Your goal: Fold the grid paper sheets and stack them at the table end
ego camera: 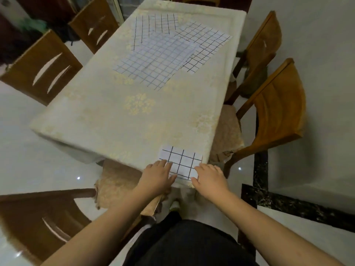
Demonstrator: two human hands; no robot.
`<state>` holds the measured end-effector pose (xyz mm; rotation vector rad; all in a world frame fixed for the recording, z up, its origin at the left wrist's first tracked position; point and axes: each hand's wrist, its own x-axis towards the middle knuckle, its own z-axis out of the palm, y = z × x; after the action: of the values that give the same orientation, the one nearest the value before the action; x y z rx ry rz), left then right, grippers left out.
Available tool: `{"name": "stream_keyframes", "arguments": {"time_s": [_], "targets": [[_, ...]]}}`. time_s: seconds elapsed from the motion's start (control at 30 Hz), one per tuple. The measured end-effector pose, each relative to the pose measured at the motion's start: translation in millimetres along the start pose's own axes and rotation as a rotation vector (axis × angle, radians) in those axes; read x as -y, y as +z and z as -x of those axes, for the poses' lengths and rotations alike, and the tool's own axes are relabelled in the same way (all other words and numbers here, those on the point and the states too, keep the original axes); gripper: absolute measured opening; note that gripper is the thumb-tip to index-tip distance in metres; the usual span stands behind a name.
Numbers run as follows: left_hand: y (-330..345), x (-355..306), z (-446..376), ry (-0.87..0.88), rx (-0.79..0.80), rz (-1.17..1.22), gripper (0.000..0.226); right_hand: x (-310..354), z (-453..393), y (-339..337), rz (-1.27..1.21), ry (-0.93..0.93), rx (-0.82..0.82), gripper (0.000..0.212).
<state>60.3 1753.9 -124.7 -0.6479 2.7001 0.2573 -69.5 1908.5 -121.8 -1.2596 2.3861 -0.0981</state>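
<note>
Head view: a folded grid sheet [181,162] lies at the near right end of the bench [115,120]. The left hand [156,174] and right hand [210,177] press its near corners with straight fingers, gripping nothing. Unfolded grid sheets [155,60] lie overlapped at the far end.

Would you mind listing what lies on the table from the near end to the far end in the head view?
Left hand and right hand pressing at the near edge → folded grid sheet → bare floral tablecloth → spread of unfolded grid sheets toward the far end.
</note>
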Motion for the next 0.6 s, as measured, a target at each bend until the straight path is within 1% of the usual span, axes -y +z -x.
{"name": "stream_keyframes", "arguments": {"time_s": [0.1, 0.2, 0.37, 0.5, 0.6], "targets": [[8, -13, 35, -0.066, -0.051, -0.009, 0.057, 4, 18, 6, 0.075, -0.095, -0.059, 0.049], [16, -21, 79, -0.211, -0.103, -0.012, 0.057, 21, 36, 15, 0.104, -0.168, -0.077, 0.044], [32, -17, 146, -0.382, -0.080, 0.043, 0.066, 67, 62, 28, 0.168, -0.283, -0.004, 0.048], [36, -8, 199, -0.504, -0.100, 0.053, 0.065, 104, 75, 32, 0.214, -0.444, 0.018, 0.056], [43, 1, 236, -0.600, -0.125, 0.058, 0.067, 130, 82, 34, 0.260, -0.570, 0.015, 0.056]]}}
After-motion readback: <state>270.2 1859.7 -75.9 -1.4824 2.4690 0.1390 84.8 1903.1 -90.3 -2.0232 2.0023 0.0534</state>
